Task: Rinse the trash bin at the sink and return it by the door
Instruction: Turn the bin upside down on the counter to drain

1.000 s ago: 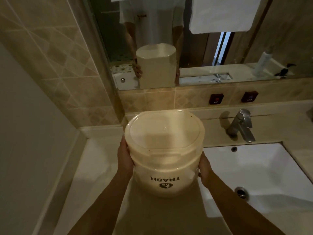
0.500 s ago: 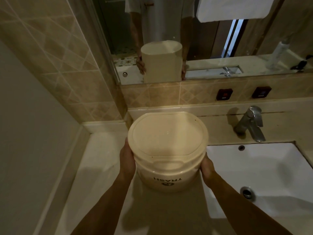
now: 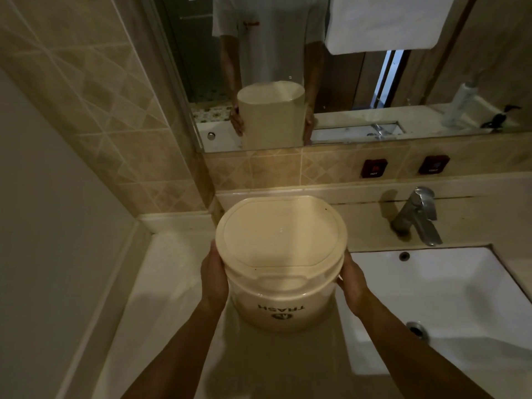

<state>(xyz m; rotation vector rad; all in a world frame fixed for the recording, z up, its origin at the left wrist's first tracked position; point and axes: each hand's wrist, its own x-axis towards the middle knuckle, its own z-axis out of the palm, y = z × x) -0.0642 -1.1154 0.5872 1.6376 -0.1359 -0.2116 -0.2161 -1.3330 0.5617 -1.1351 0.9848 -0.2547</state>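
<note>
The white sink (image 3: 449, 300) fills the lower right of the frame, and the cream trash bin (image 3: 280, 263), lid on, sits at centre over the tabletop (image 3: 172, 283) left of it. The left hand (image 3: 214, 279) and right hand (image 3: 352, 283) clasp its opposite sides, fingers hidden behind. Compared with half a second ago the bin looks barely moved, still in the same hold.

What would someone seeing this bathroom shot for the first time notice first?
A cream trash bin with its lid on fills the centre, gripped at its sides by the left hand and right hand over the counter. To its right lies the white sink under a chrome faucet; the mirror above reflects the bin.
</note>
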